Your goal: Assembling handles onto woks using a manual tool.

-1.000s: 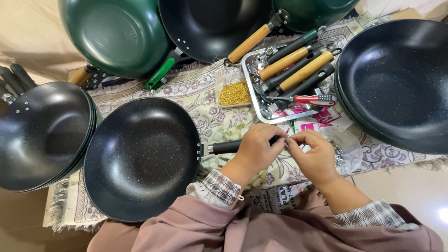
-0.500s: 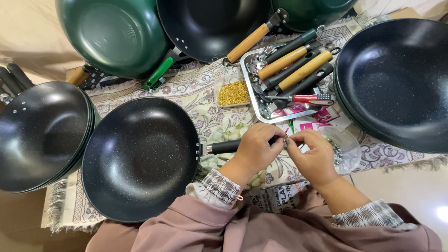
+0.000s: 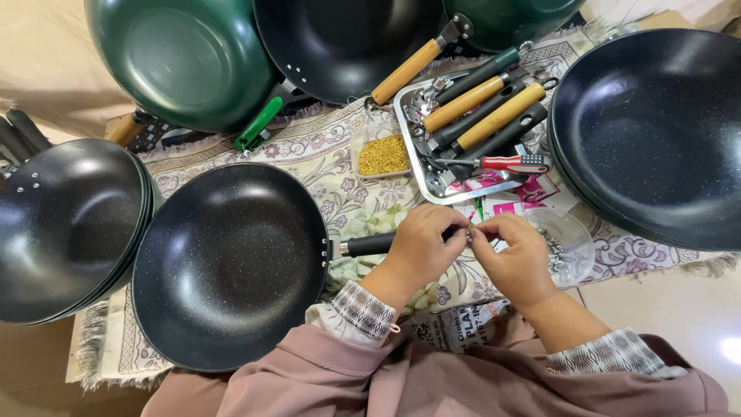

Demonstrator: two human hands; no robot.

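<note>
on patterned cloth | speckled black wok, black handle | left hand grip closed on handle | right hand pinching

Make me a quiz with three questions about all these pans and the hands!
1. Where is the red-handled screwdriver?
A. on the metal tray
B. inside the black pan
C. on the floor

2. What colour are the tiny parts in the small dish?
A. blue
B. golden yellow
C. white

3. What is the left hand doing?
A. resting flat and open
B. gripping the black pan handle
C. holding a cup

Answers: 1 A, it lies across the tray by the loose handles. 2 B, the heap looks golden. 3 B, its fingers wrap the handle end, meeting the right hand.
</note>
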